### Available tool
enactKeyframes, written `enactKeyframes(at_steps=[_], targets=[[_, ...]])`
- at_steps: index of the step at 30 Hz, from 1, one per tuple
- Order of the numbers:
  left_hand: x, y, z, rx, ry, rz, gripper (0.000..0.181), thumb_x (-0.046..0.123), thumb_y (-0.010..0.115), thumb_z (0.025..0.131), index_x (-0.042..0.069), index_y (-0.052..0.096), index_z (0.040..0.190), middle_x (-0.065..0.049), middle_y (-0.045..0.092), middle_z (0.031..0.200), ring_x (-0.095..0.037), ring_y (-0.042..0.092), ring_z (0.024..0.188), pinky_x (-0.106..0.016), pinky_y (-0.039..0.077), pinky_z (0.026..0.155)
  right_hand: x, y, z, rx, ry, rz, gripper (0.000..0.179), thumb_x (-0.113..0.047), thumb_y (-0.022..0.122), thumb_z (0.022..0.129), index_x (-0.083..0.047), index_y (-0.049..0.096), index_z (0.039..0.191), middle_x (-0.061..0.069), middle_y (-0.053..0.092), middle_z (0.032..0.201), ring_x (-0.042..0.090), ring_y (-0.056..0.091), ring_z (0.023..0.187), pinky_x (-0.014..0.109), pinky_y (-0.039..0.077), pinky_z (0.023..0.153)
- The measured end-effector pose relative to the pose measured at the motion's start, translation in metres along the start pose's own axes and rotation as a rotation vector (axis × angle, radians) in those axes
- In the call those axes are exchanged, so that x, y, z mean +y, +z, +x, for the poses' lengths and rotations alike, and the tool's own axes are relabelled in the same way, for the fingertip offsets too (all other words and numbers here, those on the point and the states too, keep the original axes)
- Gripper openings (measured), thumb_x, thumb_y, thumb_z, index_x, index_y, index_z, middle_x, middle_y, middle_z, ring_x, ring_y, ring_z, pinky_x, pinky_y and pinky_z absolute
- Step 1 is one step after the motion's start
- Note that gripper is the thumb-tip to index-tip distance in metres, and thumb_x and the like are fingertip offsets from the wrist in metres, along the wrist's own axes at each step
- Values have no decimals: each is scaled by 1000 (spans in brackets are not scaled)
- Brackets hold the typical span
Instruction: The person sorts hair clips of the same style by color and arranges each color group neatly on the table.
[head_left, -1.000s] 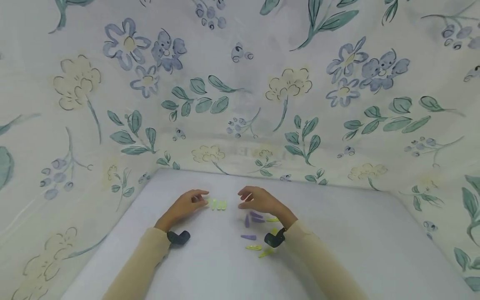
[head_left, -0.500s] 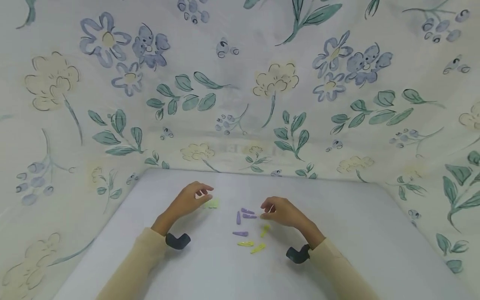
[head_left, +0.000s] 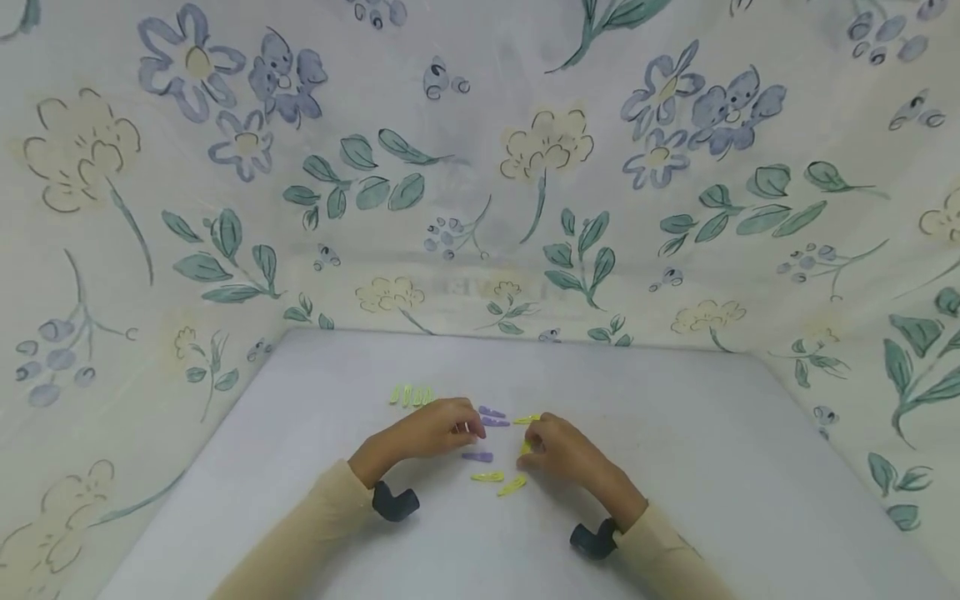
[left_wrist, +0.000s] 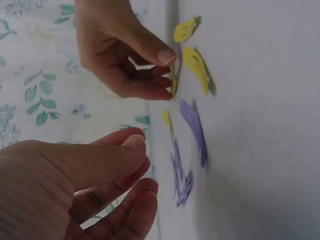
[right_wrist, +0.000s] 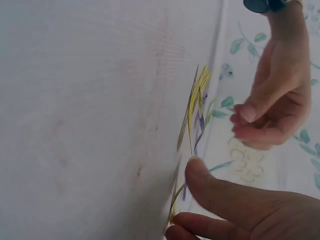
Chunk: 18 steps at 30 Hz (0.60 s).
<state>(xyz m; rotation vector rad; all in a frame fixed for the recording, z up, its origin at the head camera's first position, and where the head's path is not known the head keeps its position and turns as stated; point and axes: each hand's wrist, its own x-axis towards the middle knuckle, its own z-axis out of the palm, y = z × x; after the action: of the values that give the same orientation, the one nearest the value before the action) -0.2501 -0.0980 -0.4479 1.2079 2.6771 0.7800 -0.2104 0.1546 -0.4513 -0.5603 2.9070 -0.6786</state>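
Note:
Beside the middle group of snap hair clips, my right hand [head_left: 558, 454] pinches a yellow hair clip [left_wrist: 174, 84] between thumb and fingers. My left hand [head_left: 433, 429] hovers over the left of that group, fingers loosely bent, holding nothing. Just past its fingertips lie purple hair clips [head_left: 495, 422], with another purple hair clip [head_left: 477, 457] nearer me. One more yellow hair clip [head_left: 527, 419] is by the right knuckles. Two further yellow clips [left_wrist: 196, 70] lie closest to me. The left hand may cover part of the purple group.
Several pale green hair clips [head_left: 411, 395] stand in a neat row behind the left hand. All of them lie on a white tabletop [head_left: 675, 417]. Floral cloth [head_left: 480, 208] walls the back and sides. A dark band with a camera [head_left: 396, 502] sits on each wrist.
The left hand has come away from the green row, toward me and right, over the purple clips. The right hand first moved back rightward, then down onto a yellow clip, which it now pinches.

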Motion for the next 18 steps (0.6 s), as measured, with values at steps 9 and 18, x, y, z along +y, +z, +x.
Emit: enactKeyframes(at_steps=[9, 18], targets=[[12, 17, 2, -106, 72, 27, 21, 8, 69, 92, 20, 75, 108, 7, 64, 102, -4, 58, 93, -21, 49, 85, 9, -1, 2, -24, -15, 45, 30, -18, 82, 82, -9, 70, 108, 0, 60, 96, 14, 56, 90, 36, 50, 83], [21, 19, -2, -242, 57, 24, 36, 4, 70, 90, 21, 73, 121, 7, 62, 102, 0, 56, 92, -18, 49, 85, 18, -1, 5, -49, -20, 91, 32, -19, 83, 81, -12, 70, 110, -1, 60, 98, 13, 56, 92, 35, 50, 83]])
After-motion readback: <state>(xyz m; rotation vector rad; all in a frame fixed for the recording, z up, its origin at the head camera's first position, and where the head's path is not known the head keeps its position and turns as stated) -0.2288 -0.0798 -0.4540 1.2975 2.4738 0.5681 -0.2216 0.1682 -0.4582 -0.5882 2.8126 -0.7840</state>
